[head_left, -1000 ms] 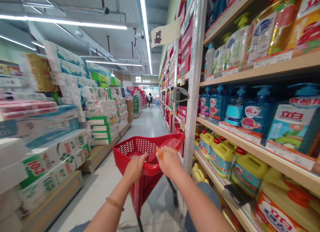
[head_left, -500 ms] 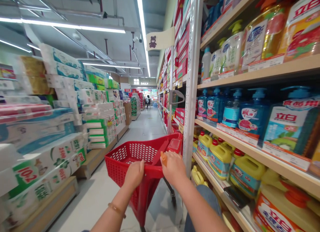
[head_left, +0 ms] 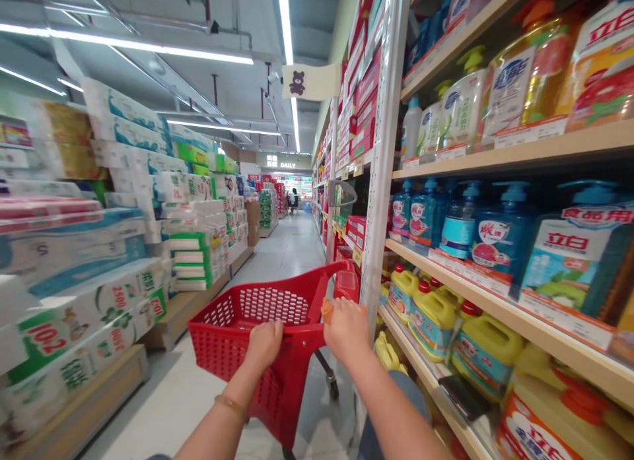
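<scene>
A red shopping cart (head_left: 292,374) with perforated walls stands in front of me, turned with its basket toward the left. My left hand (head_left: 265,344) is closed round the cart's rear rim, with a brown bangle on the wrist. Farther right, my right hand (head_left: 347,328) is wrapped round the orange handle (head_left: 327,309) at the cart's right end. Both hands have their knuckles up, and the fingertips are mostly hidden. The basket's visible inside shows no goods.
Stacked tissue packs (head_left: 99,321) line the left side on low platforms. Close on the right, a shelf (head_left: 515,150) holds pump bottles and yellow jugs (head_left: 436,321). A white post (head_left: 376,183) stands near the cart's right end. Far down the aisle is a person (head_left: 293,199).
The cart's basket has swung to the left, and more of its side shows. Both hands have kept their grip, my left hand shifting slightly left with the rim.
</scene>
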The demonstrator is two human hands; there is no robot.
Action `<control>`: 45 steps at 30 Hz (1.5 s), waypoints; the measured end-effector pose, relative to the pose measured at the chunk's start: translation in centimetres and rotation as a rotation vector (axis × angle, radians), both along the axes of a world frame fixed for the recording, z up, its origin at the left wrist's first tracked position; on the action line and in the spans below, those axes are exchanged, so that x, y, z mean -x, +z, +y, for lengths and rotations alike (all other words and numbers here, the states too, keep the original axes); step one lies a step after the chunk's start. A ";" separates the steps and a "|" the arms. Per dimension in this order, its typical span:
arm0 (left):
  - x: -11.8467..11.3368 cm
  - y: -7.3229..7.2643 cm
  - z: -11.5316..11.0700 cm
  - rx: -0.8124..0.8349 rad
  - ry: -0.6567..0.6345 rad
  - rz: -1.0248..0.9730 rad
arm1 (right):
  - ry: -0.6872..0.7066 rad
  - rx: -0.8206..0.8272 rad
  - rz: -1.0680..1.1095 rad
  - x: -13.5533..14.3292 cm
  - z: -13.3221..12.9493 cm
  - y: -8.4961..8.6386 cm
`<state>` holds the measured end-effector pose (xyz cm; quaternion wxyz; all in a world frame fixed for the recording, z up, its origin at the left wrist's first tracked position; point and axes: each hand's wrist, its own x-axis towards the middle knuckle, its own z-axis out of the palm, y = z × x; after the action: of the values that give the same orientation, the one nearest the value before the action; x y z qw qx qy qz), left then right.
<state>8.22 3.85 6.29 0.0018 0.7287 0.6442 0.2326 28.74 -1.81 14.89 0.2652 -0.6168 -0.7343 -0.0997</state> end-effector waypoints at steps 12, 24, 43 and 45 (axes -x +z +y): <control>3.1 -1.8 -0.1 0.059 0.179 0.025 | 0.106 -0.017 -0.024 1.5 2.0 -3.4; 4.2 -2.3 -1.1 0.142 0.108 0.060 | 0.186 0.019 -0.012 2.8 5.8 -6.9; 4.6 -3.8 -5.6 0.163 0.325 0.162 | 0.287 0.073 0.037 6.1 6.6 -10.6; 4.5 -3.9 -5.7 0.227 0.270 0.131 | 0.417 0.103 0.019 7.0 6.2 -11.1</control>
<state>3.68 -1.84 2.35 0.0107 0.6444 0.7568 0.1087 21.70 4.37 3.76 0.2550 -0.4651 -0.8477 0.0010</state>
